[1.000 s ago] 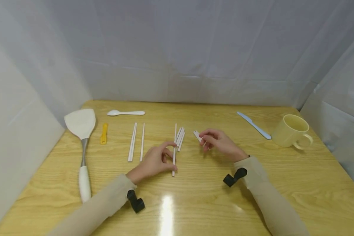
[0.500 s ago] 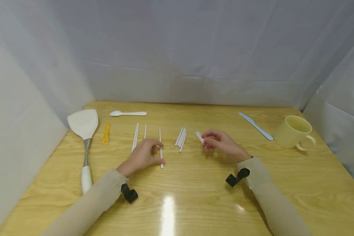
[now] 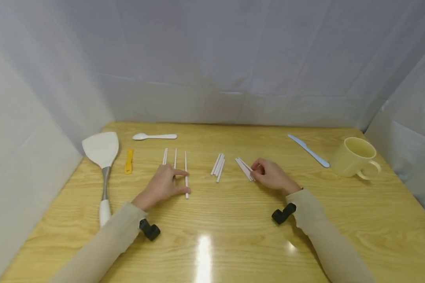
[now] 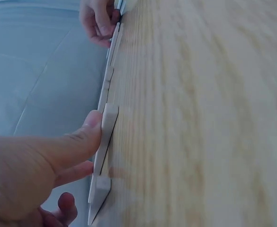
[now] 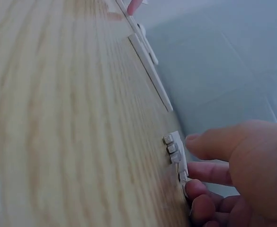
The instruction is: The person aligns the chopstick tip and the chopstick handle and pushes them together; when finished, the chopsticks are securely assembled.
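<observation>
My left hand (image 3: 160, 184) pinches a long white chopstick (image 3: 185, 160) between thumb and forefinger, flat along the table. Just left of it lie another chopstick (image 3: 175, 157) and a close pair of chopsticks (image 3: 165, 155), their lower parts hidden by the hand. In the left wrist view, the thumb presses the side of the held chopstick (image 4: 107, 125). My right hand (image 3: 272, 176) bends thumb and fingertips together at a short white stick (image 3: 246, 165) over a small group of similar sticks (image 3: 243, 169). Its curled fingers (image 5: 209, 172) touch the group's side in the right wrist view.
Several short white sticks (image 3: 217, 168) lie in a loose bunch between the hands. A white spatula (image 3: 100, 149), a yellow-orange clip-like piece (image 3: 128, 161) and a white spoon (image 3: 155, 136) lie on the left. A blue knife (image 3: 308, 151) and a yellow mug (image 3: 352, 159) are on the right.
My left hand has carried the chopstick leftward from beside the middle bunch to the other long chopsticks. My right hand has shifted slightly right, uncovering more of its stick group.
</observation>
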Demonstrator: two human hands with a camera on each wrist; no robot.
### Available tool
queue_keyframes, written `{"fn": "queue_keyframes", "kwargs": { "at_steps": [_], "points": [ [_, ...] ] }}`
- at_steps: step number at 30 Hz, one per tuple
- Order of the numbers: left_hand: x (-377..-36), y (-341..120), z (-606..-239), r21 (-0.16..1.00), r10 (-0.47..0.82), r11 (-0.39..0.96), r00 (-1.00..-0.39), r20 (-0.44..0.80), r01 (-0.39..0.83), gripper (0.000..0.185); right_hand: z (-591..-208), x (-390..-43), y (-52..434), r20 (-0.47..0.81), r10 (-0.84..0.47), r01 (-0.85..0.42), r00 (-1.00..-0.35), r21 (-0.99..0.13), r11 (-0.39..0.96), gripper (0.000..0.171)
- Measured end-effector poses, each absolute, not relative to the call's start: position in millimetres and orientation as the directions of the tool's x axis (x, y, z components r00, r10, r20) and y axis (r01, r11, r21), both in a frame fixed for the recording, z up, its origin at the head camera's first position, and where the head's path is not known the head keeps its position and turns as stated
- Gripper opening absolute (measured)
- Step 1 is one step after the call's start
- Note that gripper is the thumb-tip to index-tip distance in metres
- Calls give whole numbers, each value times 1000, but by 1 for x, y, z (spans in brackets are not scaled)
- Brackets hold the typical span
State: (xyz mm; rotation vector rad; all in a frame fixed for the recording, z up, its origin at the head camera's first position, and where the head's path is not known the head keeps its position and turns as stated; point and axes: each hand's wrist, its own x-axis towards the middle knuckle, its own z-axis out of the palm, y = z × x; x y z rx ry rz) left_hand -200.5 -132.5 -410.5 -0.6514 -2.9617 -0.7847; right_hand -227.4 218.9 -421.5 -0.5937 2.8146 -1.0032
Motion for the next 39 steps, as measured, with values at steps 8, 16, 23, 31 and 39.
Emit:
{"fn": "queue_keyframes", "kwargs": {
  "at_steps": [8, 16, 23, 31, 39],
  "points": [
    [-203, -146, -412, 490, 380, 783, -918, 113, 384, 51, -420, -226, 221, 4, -416, -332, -909, -610, 720, 22],
    [-202, -153, -413, 471, 379, 787, -915, 140, 398, 49, -420, -226, 219, 21, -397, -333, -917, -588, 737, 17],
    [-200, -154, -410, 432, 371, 812, -918, 137, 392, 46, -421, -224, 217, 39, -373, -325, -927, -578, 749, 16],
    [-198, -155, -408, 407, 358, 831, -925, 130, 379, 44, -423, -223, 213, 49, -322, -293, -945, -562, 774, 14],
    [-196, -156, -407, 397, 351, 845, -932, 95, 359, 49, -424, -223, 210, 61, -281, -267, -958, -554, 789, 15]
  ]
}}
